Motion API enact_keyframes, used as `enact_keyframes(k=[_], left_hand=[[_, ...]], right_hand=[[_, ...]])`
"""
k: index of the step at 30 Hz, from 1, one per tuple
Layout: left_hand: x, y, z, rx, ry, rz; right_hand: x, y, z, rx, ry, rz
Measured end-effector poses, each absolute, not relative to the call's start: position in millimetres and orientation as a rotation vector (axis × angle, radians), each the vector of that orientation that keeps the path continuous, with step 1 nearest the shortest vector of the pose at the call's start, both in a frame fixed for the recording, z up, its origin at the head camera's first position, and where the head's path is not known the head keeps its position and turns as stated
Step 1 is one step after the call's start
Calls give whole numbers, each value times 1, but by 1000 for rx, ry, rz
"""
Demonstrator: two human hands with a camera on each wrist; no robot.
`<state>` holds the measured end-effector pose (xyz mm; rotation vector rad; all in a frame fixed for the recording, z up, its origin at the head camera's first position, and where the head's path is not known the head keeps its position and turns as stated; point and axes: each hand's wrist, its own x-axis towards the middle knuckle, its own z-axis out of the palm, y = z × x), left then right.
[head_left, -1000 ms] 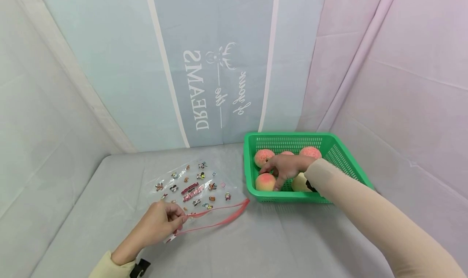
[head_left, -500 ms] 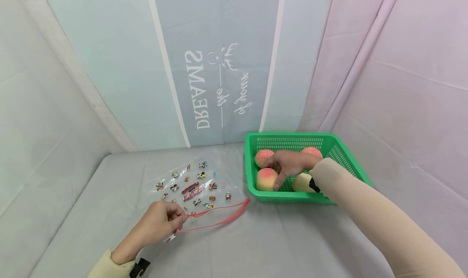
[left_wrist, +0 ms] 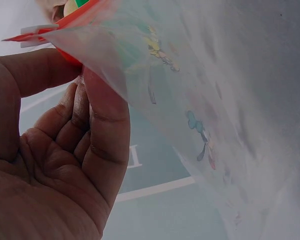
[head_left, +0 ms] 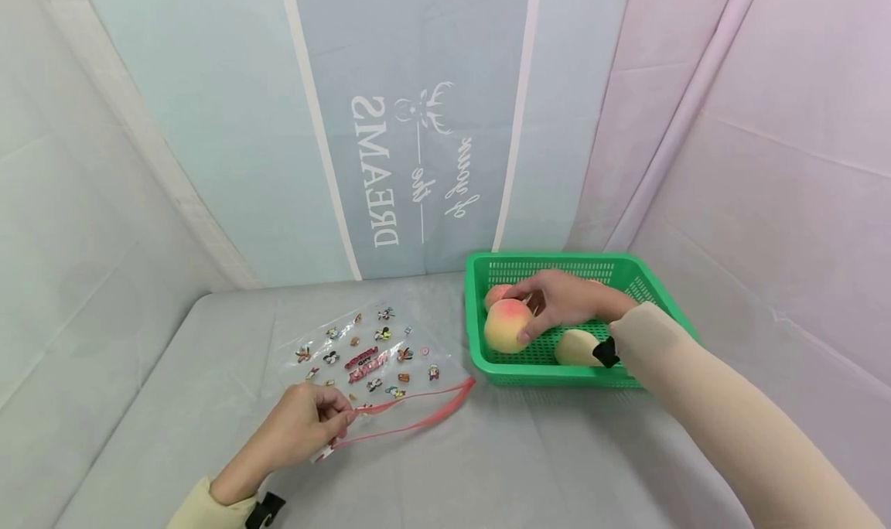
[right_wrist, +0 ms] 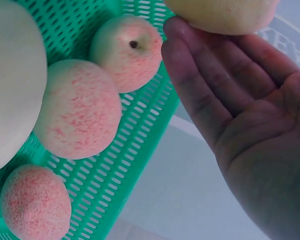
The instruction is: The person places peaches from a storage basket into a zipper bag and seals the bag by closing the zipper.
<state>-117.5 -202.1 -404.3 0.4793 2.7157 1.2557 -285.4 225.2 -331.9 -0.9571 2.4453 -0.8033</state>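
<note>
The right hand (head_left: 567,301) has its fingers (right_wrist: 195,95) curled round a peach (head_left: 506,325), holding it raised above the floor of the green basket (head_left: 629,281), where other peaches (right_wrist: 75,107) lie. The left hand (head_left: 302,424) pinches the red zip edge (head_left: 411,405) of a clear printed bag (head_left: 365,351) lying on the grey table (head_left: 487,467), left of the basket.
</note>
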Motion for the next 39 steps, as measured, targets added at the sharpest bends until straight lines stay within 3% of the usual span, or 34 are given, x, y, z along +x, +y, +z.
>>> enact_keyframes(k=[39], left_hand=[[-115,-201,-399,464,2693,1336]], right_hand=[[-216,180,-326,-985,2408,-1298]])
